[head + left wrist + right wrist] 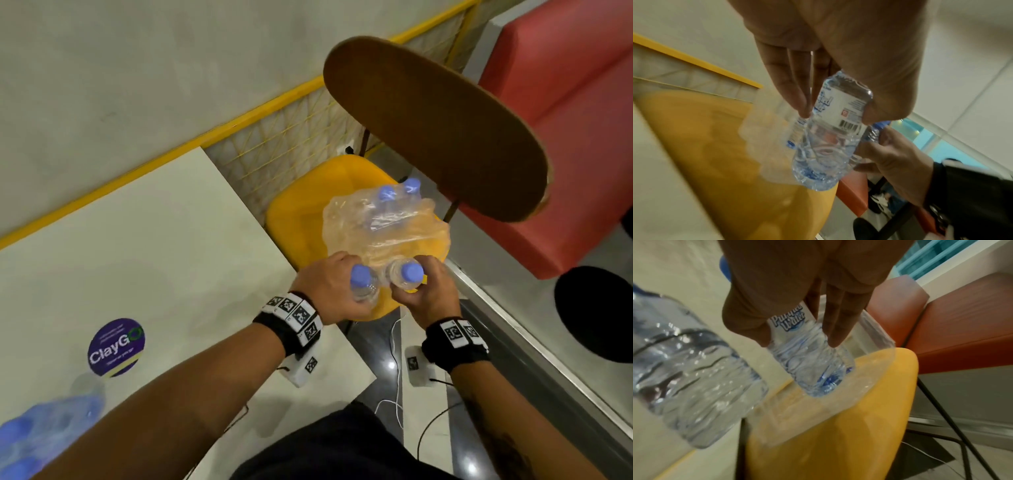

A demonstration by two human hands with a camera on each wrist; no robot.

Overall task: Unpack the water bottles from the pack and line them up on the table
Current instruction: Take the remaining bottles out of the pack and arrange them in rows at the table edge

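A torn clear plastic pack (pixel 383 228) lies on a yellow chair seat (pixel 301 219), with two blue-capped bottles (pixel 399 190) still inside at its far end. My left hand (pixel 334 291) grips one water bottle (pixel 363 282) upright, just above the seat's near edge. My right hand (pixel 433 294) grips a second bottle (pixel 409 274) close beside the first. In the left wrist view the fingers (pixel 797 97) and thumb wrap the labelled bottle (pixel 830 138). The right wrist view shows the right-hand bottle (pixel 813 363) over the wrap and the other bottle (pixel 690 378) at left. Several blurred bottles (pixel 37 435) stand at the table's near left.
The white table (pixel 137 240) with a purple ClayGo sticker (pixel 116 346) is left of the chair. A brown chair back (pixel 435 130) rises behind the pack, with a red sofa (pixel 565 137) and a black round stool (pixel 596 315) to the right. Cables (pixel 394 407) lie on the floor.
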